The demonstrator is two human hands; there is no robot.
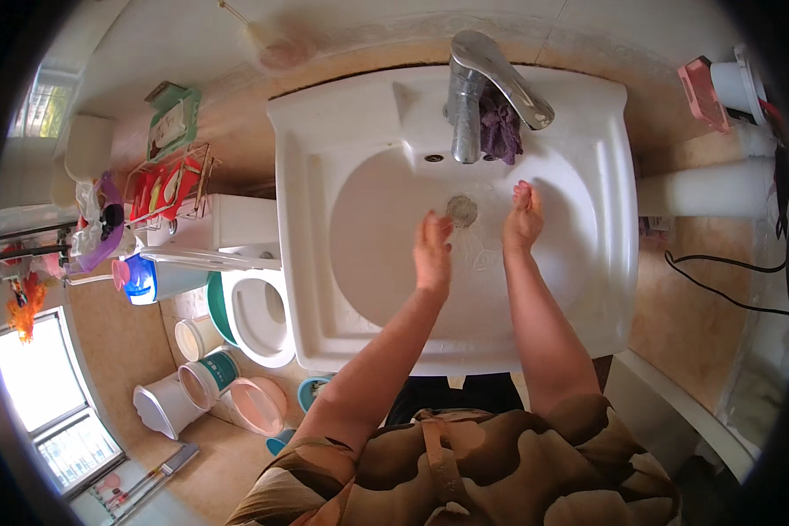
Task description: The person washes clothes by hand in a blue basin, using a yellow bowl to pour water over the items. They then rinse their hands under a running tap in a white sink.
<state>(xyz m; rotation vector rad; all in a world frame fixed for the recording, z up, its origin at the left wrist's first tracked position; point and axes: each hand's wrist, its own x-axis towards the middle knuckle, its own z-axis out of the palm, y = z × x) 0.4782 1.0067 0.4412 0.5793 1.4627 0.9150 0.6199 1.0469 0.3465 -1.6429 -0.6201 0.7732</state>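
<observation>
Both hands hover over the basin of a white ceramic washbasin (342, 230), some way apart, and hold nothing that I can see. My left hand (432, 248), blurred at the fingertips, is just left of the round drain strainer (462, 212), its fingers loosely bent. On the other side, my right hand (525, 217) is half curled, palm inward, with part of its inside hidden. Wet marks show on the basin between them. A chrome single-lever faucet (465, 125) stands at the back edge, its lever swung to the right. Behind the spout hangs a crumpled purple cloth (502, 131).
A white toilet (258, 322) adjoins the washbasin on the left, with several buckets and a pink basin (258, 404) beyond. A wire rack (200, 181) and a green soap dish (174, 121) are on the left wall. At right are a pink holder (703, 95) and a black cable (717, 266).
</observation>
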